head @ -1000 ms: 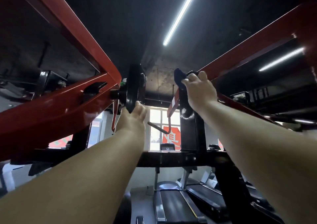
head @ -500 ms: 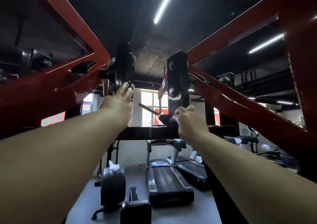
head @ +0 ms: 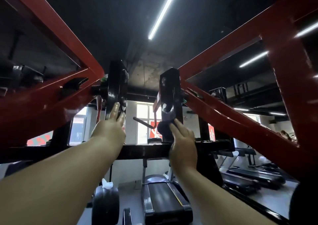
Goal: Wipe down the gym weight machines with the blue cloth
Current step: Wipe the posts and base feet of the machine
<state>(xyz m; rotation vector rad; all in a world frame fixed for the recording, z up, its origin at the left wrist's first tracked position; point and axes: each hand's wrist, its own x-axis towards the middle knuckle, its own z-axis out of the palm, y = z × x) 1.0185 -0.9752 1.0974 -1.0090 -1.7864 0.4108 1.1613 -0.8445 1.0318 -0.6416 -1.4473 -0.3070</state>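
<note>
Up between the two red arms of the weight machine (head: 51, 100), both my hands are raised. My right hand (head: 183, 145) presses the cloth (head: 163, 128), which looks dark in this light, against the lower end of the right black upright plate (head: 170, 94), fingers fairly straight over it rather than curled. My left hand (head: 110, 131) is spread, fingertips (head: 117, 107) resting flat on the left black plate (head: 115, 87), steadying. I judge I'm midway on this machine: a shiny streak on the right plate suggests it has been wiped, but I cannot tell about the left plate, the black crossbar (head: 146, 151) or the long red arms. Treadmills (head: 163, 202) stand below
</note>
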